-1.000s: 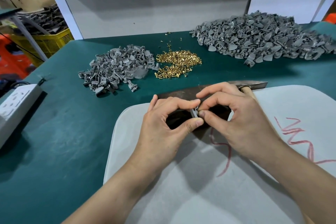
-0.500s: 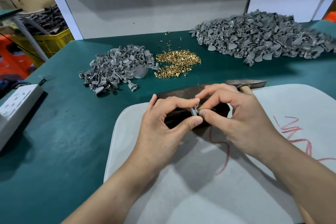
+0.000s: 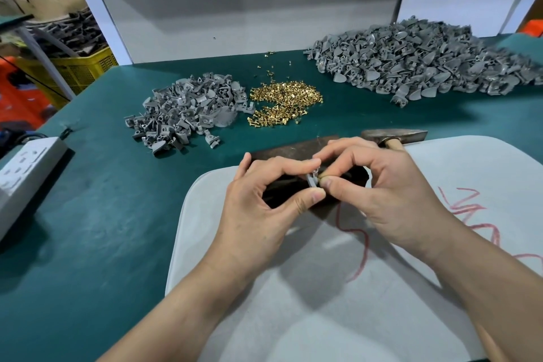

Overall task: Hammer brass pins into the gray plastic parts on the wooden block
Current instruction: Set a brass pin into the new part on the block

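My left hand [image 3: 264, 197] pinches a small gray plastic part [image 3: 312, 179] between thumb and forefinger, just above the dark wooden block [image 3: 288, 150]. My right hand [image 3: 379, 185] pinches a brass pin [image 3: 319, 176] against the right side of that part. The hammer [image 3: 393, 136] lies behind my right hand, its head on the green table and its wooden handle hidden under the hand. Loose brass pins [image 3: 285, 107] form a pile further back. The block is mostly covered by both hands.
A small heap of gray parts [image 3: 185, 114] lies left of the pins, and a large heap [image 3: 426, 59] fills the back right. A pale board with red scribbles [image 3: 338, 288] lies under my forearms. A white power strip [image 3: 20, 170] sits at the left edge. Yellow crate [image 3: 76, 67] beyond.
Both hands stay together over the block with only small finger shifts; the brass pin now shows at my right fingertips against the gray part.
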The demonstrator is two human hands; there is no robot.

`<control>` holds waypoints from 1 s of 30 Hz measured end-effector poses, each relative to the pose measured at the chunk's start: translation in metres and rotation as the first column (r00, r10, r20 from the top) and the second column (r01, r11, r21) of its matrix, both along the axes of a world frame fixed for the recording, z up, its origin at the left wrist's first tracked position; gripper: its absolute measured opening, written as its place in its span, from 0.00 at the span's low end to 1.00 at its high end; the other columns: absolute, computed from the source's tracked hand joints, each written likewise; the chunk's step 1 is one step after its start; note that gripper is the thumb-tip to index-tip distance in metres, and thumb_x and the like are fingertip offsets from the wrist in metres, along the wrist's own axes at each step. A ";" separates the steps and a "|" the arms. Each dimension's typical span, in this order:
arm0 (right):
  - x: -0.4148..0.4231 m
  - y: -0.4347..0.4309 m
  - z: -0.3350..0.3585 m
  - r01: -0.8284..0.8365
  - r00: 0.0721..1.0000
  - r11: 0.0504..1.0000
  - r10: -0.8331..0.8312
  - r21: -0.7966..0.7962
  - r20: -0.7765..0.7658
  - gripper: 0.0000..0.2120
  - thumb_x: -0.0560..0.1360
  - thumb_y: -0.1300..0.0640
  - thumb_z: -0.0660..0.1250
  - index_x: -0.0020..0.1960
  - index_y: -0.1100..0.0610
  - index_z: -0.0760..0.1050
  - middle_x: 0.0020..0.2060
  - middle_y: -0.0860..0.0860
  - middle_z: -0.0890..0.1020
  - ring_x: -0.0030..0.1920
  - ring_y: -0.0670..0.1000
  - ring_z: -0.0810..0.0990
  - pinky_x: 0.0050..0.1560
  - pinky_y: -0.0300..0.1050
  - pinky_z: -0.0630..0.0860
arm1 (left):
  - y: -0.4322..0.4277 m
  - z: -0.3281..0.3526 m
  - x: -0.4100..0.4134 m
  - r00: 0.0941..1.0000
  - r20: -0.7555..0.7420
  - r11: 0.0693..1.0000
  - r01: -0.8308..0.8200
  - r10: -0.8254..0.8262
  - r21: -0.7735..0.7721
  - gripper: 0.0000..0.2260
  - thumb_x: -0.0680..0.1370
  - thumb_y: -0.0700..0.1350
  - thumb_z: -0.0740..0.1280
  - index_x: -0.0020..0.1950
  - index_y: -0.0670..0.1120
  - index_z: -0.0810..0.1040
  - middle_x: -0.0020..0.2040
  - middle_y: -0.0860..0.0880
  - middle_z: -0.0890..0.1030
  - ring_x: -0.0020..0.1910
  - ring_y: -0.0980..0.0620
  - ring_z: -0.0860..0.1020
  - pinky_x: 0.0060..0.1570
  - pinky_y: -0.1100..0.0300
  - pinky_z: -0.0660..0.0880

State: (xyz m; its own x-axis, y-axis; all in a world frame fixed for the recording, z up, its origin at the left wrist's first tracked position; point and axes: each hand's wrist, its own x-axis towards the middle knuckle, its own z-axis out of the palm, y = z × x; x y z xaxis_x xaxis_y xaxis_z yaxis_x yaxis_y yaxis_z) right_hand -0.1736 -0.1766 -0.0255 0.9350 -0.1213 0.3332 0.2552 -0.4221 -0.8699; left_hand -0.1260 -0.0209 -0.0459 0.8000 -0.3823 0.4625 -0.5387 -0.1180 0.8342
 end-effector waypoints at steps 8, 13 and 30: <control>-0.001 0.001 0.000 0.012 1.000 0.997 -0.011 0.077 -0.011 0.09 0.68 0.65 0.73 0.34 0.53 0.80 0.44 0.43 0.83 0.56 0.41 0.76 0.57 0.28 0.65 | 0.000 0.003 -0.004 0.999 0.006 0.998 0.041 -0.041 -0.041 0.11 0.71 0.47 0.73 0.53 0.57 0.81 0.51 0.64 0.83 0.54 0.62 0.80 0.75 0.54 0.36; 0.000 0.002 0.000 0.036 0.999 0.998 -0.036 0.060 0.000 0.10 0.68 0.65 0.73 0.33 0.51 0.79 0.44 0.43 0.82 0.56 0.42 0.77 0.57 0.29 0.65 | 0.000 0.004 -0.006 0.997 0.073 1.000 0.022 -0.021 -0.010 0.14 0.71 0.43 0.73 0.55 0.56 0.80 0.49 0.59 0.84 0.50 0.62 0.82 0.76 0.54 0.38; 0.000 -0.002 0.002 -0.004 1.000 0.995 0.007 -0.097 0.028 0.14 0.68 0.68 0.73 0.33 0.50 0.76 0.47 0.43 0.81 0.59 0.43 0.74 0.56 0.25 0.61 | 0.000 0.004 -0.004 0.998 0.063 1.000 0.027 -0.027 0.001 0.15 0.69 0.46 0.74 0.55 0.50 0.81 0.45 0.54 0.86 0.44 0.60 0.83 0.77 0.55 0.49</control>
